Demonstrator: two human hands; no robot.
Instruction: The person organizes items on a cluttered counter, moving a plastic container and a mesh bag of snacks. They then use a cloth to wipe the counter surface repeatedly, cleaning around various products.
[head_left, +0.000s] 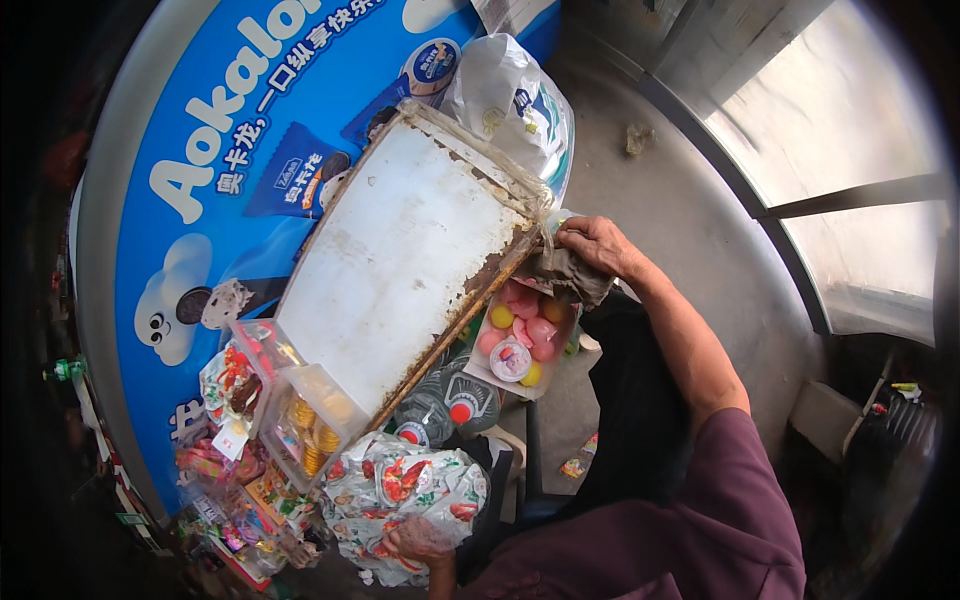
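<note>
A worn white metal tabletop (405, 247) with rusty edges lies before me. At its right corner my right hand (596, 241) grips a grey-brown cloth (574, 276) that hangs below the edge. My left hand (421, 538) presses on a crumpled, bulky white plastic bag with red print (405, 484) near my lap; part of the hand is behind clear film or plastic. Beside that bag, at the table's near end, stands a clear plastic box of gold-wrapped coins (311, 435). Another clear box (262, 349) adjoins it.
A box of pink and yellow balls (517, 337) and large plastic bottles (459, 397) sit below the table's right edge. A white plastic bag (502, 97) lies past the far end. Packaged snacks (251, 510) pile up at the lower left, beside a blue printed freezer or counter (217, 97).
</note>
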